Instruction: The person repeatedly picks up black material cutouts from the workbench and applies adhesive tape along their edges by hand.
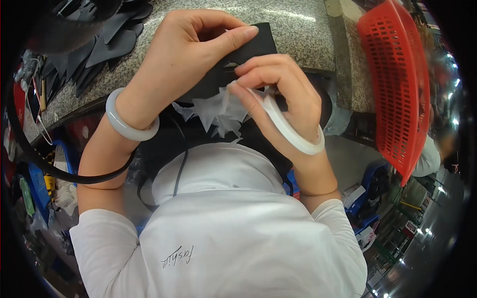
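Observation:
My left hand (198, 47) is closed on a flat black sheet piece (261, 37), with the thumb lying on top near its upper edge. Close beside it, my right hand (285, 92) has thumb and fingertips drawn together at a bit of thin whitish film, just over the black piece. Several translucent film scraps (216, 111) hang in a jagged cluster below the fingers. A white ring (290, 131), perhaps a band or a tape roll, loops round my right hand. A pale bangle (124, 124) sits on my left wrist.
A speckled stone worktop (298, 30) lies ahead. Dark leaf-shaped pieces (107, 44) are heaped at its left. A red perforated basket (397, 84) stands at the right edge. A black hoop-like cord (64, 174) curves by my left forearm. Beyond the basket, a person's sleeve (428, 159) shows.

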The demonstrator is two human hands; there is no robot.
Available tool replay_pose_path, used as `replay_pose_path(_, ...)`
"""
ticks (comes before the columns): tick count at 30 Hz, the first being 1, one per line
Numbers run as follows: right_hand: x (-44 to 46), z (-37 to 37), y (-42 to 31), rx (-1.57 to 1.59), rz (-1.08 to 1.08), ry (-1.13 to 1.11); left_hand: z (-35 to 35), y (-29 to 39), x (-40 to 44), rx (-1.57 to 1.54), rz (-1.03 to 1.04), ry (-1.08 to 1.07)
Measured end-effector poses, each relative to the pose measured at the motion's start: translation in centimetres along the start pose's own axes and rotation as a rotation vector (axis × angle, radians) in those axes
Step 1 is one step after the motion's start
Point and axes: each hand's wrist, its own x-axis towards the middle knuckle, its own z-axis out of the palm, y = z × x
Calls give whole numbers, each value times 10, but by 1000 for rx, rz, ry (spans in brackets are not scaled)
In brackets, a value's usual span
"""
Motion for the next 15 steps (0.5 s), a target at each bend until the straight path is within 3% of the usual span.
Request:
replay_pose_path(7,3,4,-1,-42,113,25,7,13,-9,65,35,-5)
replay_pose_path(15,8,5,10,-109,-57,3,4,10,-10,16,-2,-35)
